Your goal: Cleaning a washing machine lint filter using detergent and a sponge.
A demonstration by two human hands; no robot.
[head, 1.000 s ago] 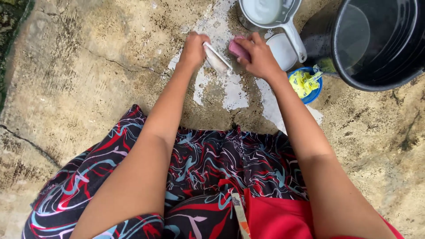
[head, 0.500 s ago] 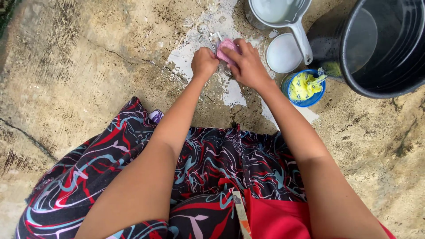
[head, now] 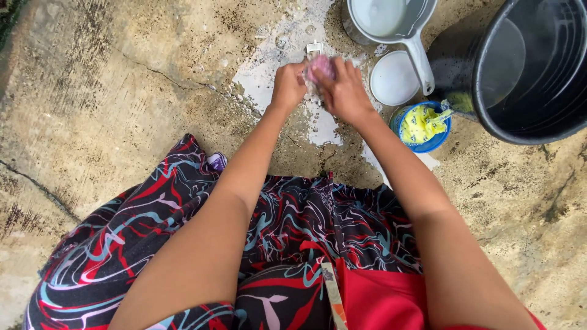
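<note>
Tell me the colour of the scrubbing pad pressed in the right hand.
Pink; the soft scrubbing pad shows under the right hand in the head view.

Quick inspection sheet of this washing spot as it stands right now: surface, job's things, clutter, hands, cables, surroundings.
Surface: cracked concrete floor, wet and soapy under the hands.
Job's things: pink sponge pressed on a small metal utensil, mostly hidden.
Clutter: grey dipper, white lid, blue tub of yellow soap, black bucket holding water.
Grippers: left hand grips the utensil; right hand holds the sponge.
Cables: nothing seen.
Surroundings: patterned skirt over the knees.
</note>
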